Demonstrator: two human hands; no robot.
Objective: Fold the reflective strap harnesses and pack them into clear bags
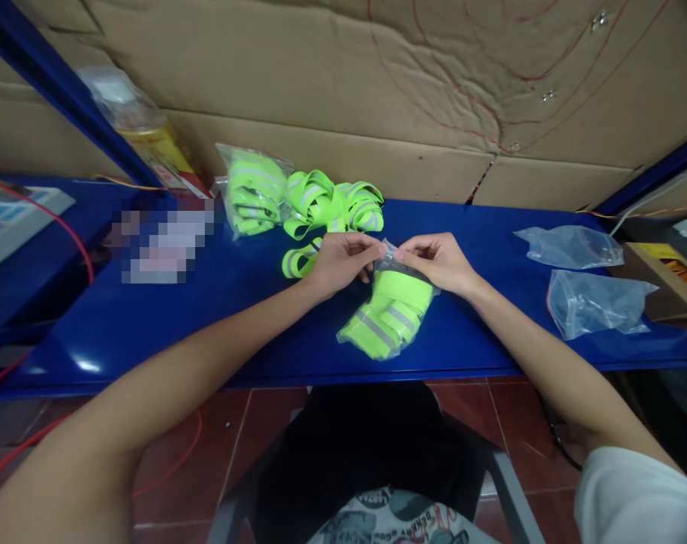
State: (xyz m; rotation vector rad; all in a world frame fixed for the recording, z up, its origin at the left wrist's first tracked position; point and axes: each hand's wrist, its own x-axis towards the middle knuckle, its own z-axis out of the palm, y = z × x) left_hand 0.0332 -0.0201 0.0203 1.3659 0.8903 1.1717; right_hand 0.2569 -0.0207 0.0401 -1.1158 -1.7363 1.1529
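A clear plastic bag packed with neon-yellow reflective bands lies on the blue table in front of me. My left hand and my right hand both pinch the bag's open top edge between thumb and fingers, one at each side of the opening. Just behind my left hand lies a loose heap of the same neon-yellow bands. Another filled clear bag of bands stands to the left of that heap.
Two empty clear bags lie at the right of the table, beside an open cardboard box. A cardboard wall backs the table. A red cable runs at the left. A dark chair seat sits below.
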